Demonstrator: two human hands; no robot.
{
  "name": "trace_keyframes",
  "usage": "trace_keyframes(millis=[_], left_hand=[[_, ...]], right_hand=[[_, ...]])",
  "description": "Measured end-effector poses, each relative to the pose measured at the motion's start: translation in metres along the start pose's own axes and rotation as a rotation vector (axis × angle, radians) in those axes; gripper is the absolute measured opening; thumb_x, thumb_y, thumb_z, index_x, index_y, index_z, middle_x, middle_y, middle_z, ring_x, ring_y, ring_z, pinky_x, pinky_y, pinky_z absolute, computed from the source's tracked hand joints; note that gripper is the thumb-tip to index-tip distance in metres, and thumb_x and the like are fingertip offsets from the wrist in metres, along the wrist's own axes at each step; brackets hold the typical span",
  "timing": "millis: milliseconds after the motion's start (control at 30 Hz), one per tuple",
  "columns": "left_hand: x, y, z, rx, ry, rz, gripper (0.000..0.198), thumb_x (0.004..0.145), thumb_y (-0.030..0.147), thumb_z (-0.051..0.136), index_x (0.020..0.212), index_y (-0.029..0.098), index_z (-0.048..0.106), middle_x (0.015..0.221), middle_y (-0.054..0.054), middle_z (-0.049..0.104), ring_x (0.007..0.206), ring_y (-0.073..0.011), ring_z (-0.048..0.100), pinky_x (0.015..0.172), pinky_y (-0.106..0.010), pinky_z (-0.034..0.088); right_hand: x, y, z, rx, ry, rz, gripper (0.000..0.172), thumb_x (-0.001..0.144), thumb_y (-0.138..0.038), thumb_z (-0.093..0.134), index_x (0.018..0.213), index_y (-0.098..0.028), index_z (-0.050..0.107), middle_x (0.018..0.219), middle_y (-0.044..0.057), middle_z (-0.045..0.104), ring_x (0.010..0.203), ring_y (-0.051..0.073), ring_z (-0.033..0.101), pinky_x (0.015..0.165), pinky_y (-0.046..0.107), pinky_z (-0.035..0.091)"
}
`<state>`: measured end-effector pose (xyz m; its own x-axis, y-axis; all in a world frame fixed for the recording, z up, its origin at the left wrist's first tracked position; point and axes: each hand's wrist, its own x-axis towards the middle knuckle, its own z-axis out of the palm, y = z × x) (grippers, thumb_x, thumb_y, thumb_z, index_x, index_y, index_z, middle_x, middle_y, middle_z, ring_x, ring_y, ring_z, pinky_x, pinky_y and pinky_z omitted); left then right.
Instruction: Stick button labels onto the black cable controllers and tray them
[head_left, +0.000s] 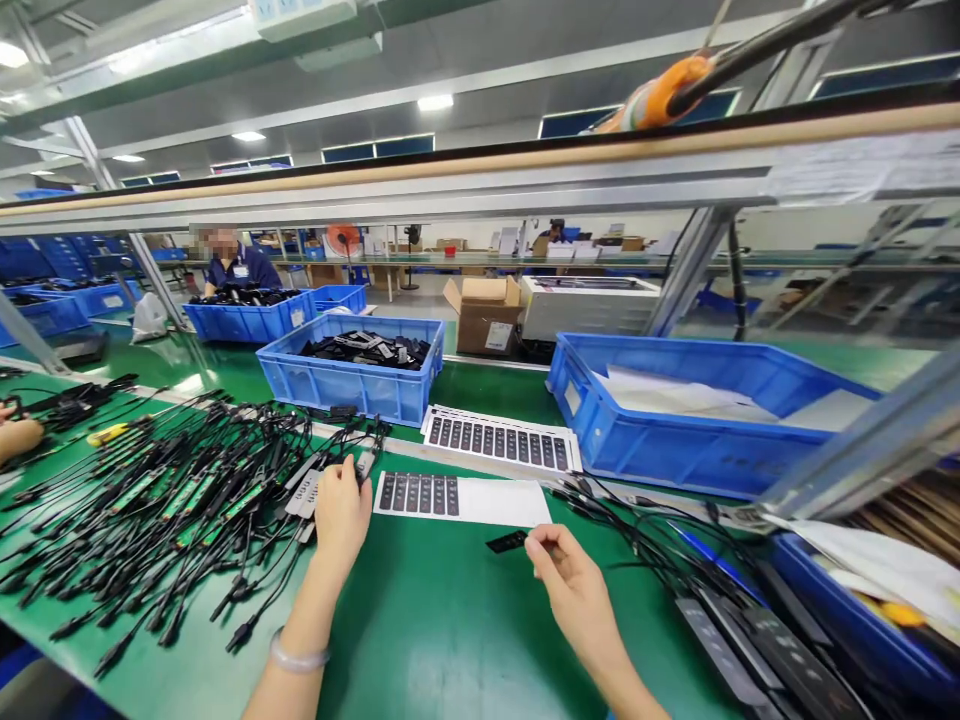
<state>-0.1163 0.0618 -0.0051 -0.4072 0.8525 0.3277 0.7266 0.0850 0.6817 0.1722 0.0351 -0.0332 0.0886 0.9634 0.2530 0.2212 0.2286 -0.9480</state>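
Observation:
My left hand (pixel 343 512) rests at the edge of a large heap of black cables with green-labelled modules (pixel 172 510), its fingers closed around a black cable part (pixel 366 465). Beside it lie black units with white labels (pixel 304 494). My right hand (pixel 566 580) pinches a small black label strip (pixel 507 541) above the green bench top (pixel 420 640). Just beyond lies a white sheet of black labels (pixel 457 498), with a second sheet (pixel 501 441) behind it. More cables and black units (pixel 742 640) lie to the right of my right hand.
A blue bin of black parts (pixel 349 385) and a blue bin lined with white paper (pixel 675 430) stand beyond the sheets. Another blue bin (pixel 862 620) sits at lower right. A co-worker's hand (pixel 19 438) lies at far left, and another person (pixel 236 262) works across the bench.

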Motion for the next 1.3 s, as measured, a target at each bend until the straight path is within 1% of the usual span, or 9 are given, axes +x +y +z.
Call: trace_keyframes(millis=[67, 133, 200, 267, 467, 567, 667, 833, 1300], left_hand=[[-0.003, 0.011, 0.007, -0.2, -0.067, -0.031, 0.042, 0.087, 0.039, 0.048, 0.119, 0.015, 0.055, 0.107, -0.014, 0.056, 0.101, -0.0308, 0.057, 0.082, -0.044, 0.05], [-0.012, 0.026, 0.019, -0.41, -0.191, -0.084, 0.044, 0.086, 0.05, 0.046, 0.116, 0.018, 0.05, 0.104, -0.011, 0.059, 0.083, -0.0233, 0.063, 0.063, -0.033, 0.051], [-0.027, 0.041, 0.032, -0.601, -0.337, -0.149, 0.048, 0.084, 0.055, 0.049, 0.115, 0.019, 0.045, 0.099, -0.009, 0.063, 0.064, -0.0156, 0.061, 0.048, -0.025, 0.043], [-0.045, 0.055, 0.044, -0.758, -0.472, -0.22, 0.051, 0.079, 0.054, 0.057, 0.114, 0.02, 0.043, 0.096, -0.008, 0.066, 0.056, -0.011, 0.057, 0.043, -0.02, 0.037], [-0.085, 0.077, 0.057, -1.024, -0.802, -0.437, 0.056, 0.069, 0.037, 0.073, 0.116, 0.017, 0.049, 0.108, -0.013, 0.069, 0.067, -0.0116, 0.064, 0.055, -0.021, 0.045], [-0.094, 0.08, 0.056, -1.101, -0.957, -0.531, 0.062, 0.066, 0.025, 0.078, 0.122, 0.016, 0.051, 0.111, -0.012, 0.068, 0.076, -0.0158, 0.069, 0.062, -0.023, 0.05], [-0.099, 0.081, 0.054, -1.114, -1.073, -0.538, 0.064, 0.066, 0.019, 0.079, 0.124, 0.015, 0.051, 0.108, -0.012, 0.07, 0.088, -0.0221, 0.071, 0.076, -0.03, 0.054], [-0.105, 0.079, 0.055, -1.157, -1.164, -0.509, 0.066, 0.068, 0.02, 0.081, 0.126, 0.015, 0.049, 0.104, -0.013, 0.072, 0.097, -0.0265, 0.07, 0.086, -0.038, 0.053], [-0.107, 0.08, 0.055, -1.144, -1.167, -0.503, 0.068, 0.071, 0.025, 0.081, 0.128, 0.014, 0.045, 0.103, -0.014, 0.074, 0.101, -0.0292, 0.069, 0.088, -0.04, 0.053]], right_hand=[[0.001, -0.002, -0.002, 0.086, 0.019, 0.036, 0.035, 0.081, -0.057, 0.06, 0.079, -0.022, 0.056, 0.069, 0.0, 0.054, 0.056, 0.015, 0.051, 0.054, 0.029, 0.046], [0.002, -0.002, -0.004, 0.16, 0.056, 0.07, 0.036, 0.081, -0.057, 0.062, 0.084, -0.022, 0.055, 0.071, 0.0, 0.055, 0.055, 0.015, 0.052, 0.055, 0.029, 0.047], [0.001, 0.001, -0.007, 0.211, 0.103, 0.098, 0.036, 0.082, -0.056, 0.062, 0.089, -0.022, 0.053, 0.073, -0.001, 0.057, 0.055, 0.014, 0.053, 0.056, 0.029, 0.047], [0.0, 0.003, -0.01, 0.242, 0.14, 0.115, 0.036, 0.082, -0.055, 0.063, 0.093, -0.023, 0.052, 0.073, -0.001, 0.057, 0.055, 0.014, 0.054, 0.055, 0.029, 0.047], [-0.003, -0.002, -0.011, 0.324, 0.142, 0.133, 0.031, 0.084, -0.05, 0.062, 0.094, -0.023, 0.051, 0.07, -0.004, 0.052, 0.055, 0.012, 0.052, 0.05, 0.024, 0.045], [-0.006, -0.007, -0.007, 0.356, 0.086, 0.143, 0.027, 0.084, -0.045, 0.064, 0.091, -0.023, 0.051, 0.072, -0.005, 0.05, 0.051, 0.009, 0.047, 0.045, 0.022, 0.042], [-0.009, -0.011, -0.003, 0.362, 0.04, 0.146, 0.026, 0.08, -0.04, 0.068, 0.088, -0.023, 0.05, 0.073, -0.006, 0.048, 0.048, 0.007, 0.044, 0.041, 0.02, 0.039], [-0.012, -0.012, -0.001, 0.334, -0.013, 0.178, 0.024, 0.077, -0.035, 0.07, 0.088, -0.022, 0.053, 0.068, -0.007, 0.046, 0.049, 0.008, 0.042, 0.04, 0.018, 0.038], [-0.014, -0.008, 0.0, 0.284, -0.045, 0.177, 0.02, 0.077, -0.032, 0.068, 0.089, -0.021, 0.055, 0.067, -0.006, 0.048, 0.049, 0.008, 0.044, 0.041, 0.018, 0.039]])
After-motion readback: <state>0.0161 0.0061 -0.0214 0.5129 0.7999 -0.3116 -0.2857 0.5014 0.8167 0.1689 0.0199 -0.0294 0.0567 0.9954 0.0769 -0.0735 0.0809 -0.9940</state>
